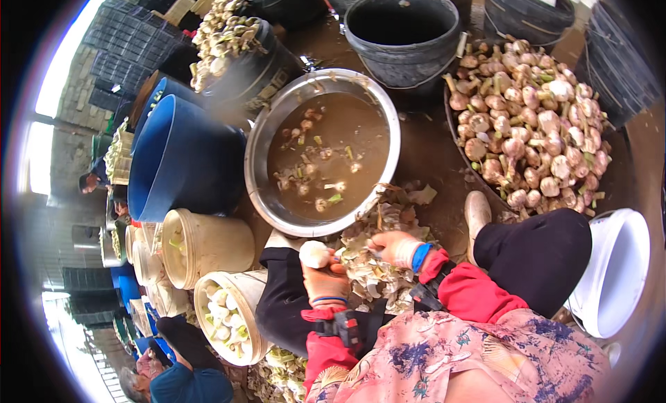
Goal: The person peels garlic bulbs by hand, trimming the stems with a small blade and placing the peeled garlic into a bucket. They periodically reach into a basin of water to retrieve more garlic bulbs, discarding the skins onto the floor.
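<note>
My left hand [327,285], in a pale orange glove, is closed round a peeled white garlic bulb [315,254] just below the near rim of a wide metal basin [253,177]. To its right, my right hand [401,250], also gloved and with a blue cuff, is curled closed; what its fingers hold, if anything, is hidden. A heap of papery garlic skins [378,271] lies under and between my hands. Brown water fills the basin, with several garlic bulbs [303,188] and green stem bits in it.
Unpeeled garlic [534,125] is piled at the right. A white bucket [610,271] stands near my right knee. Left of my leg, a cream bucket [253,292] holds peeled garlic. A black tub [402,39] and blue barrel [184,157] stand beyond. Other people [191,382] sit at far left.
</note>
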A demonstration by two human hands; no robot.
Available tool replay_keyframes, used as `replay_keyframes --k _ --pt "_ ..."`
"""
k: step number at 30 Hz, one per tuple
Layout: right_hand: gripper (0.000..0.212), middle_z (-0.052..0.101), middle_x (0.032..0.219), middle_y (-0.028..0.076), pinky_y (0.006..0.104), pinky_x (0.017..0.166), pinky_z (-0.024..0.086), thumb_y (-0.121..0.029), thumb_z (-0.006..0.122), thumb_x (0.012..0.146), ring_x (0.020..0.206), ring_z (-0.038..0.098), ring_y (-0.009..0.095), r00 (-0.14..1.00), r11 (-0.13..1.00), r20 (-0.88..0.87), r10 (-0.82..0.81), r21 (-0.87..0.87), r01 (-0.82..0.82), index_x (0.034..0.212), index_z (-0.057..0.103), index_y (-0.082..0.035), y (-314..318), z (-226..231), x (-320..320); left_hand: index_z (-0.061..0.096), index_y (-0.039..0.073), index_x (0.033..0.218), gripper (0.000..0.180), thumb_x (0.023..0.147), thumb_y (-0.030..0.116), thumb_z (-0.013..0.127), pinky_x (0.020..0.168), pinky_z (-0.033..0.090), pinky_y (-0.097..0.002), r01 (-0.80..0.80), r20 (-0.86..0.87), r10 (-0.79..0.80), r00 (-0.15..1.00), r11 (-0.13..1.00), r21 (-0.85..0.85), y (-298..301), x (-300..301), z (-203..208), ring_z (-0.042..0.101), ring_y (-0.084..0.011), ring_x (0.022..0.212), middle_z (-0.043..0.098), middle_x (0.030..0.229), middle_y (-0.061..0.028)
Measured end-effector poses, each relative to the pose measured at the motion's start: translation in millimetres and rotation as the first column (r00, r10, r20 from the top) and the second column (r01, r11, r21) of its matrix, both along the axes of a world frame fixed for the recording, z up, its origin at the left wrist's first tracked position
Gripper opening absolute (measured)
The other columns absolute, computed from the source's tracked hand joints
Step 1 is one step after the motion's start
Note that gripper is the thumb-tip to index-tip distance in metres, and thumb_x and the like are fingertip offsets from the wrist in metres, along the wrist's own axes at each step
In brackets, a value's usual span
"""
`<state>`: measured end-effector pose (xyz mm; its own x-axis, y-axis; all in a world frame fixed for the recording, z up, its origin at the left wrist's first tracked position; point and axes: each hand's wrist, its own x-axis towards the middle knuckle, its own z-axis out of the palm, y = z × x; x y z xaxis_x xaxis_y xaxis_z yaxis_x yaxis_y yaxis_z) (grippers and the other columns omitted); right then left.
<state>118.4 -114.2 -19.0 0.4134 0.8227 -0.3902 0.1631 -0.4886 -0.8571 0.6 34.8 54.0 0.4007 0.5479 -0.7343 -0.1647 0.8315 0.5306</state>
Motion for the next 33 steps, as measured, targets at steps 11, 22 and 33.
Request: replay_keyframes --k 11,22,33 --pt "0.034 0.064 0.098 0.013 0.0307 0.081 0.046 -0.002 0.051 0.073 0.090 0.060 0.025 0.944 0.969 -0.222 -0.245 -0.059 0.238 0.105 0.061 -0.007 3.9 -31.8 3.2 0.049 0.008 0.102 0.021 0.086 0.021 0.053 0.066 0.045 -0.0330 -0.037 0.382 -0.310 0.871 0.733 0.679 216.9 64.8 41.9 0.052 -0.0212 0.078 0.052 0.080 -0.0130" --pt "0.027 0.065 0.099 0.012 0.0286 0.084 0.045 -0.013 0.060 0.078 0.093 0.062 0.022 0.913 0.947 -0.261 -0.314 -0.025 0.319 0.105 0.063 -0.007 13.8 -25.8 6.9 0.054 0.015 0.119 0.050 0.070 0.020 0.063 0.095 0.041 -0.0413 0.739 -0.785 -0.147 -0.602 -0.477 -0.477 146.9 139.1 -170.1 0.046 -0.0320 0.117 0.046 0.126 -0.0201" --pt "0.036 0.062 0.108 0.007 0.0245 0.086 0.045 0.007 0.053 0.081 0.098 0.057 0.013 0.460 0.462 -0.749 -0.477 0.232 0.856 0.116 0.056 0.000 32.7 5.5 16.6 0.047 -0.001 0.121 0.054 0.071 0.001 0.065 0.068 0.045 -0.0226 0.874 -0.294 -0.874 0.387 0.246 0.418 50.5 106.5 0.2 0.054 -0.0102 0.079 0.056 0.095 -0.0037"
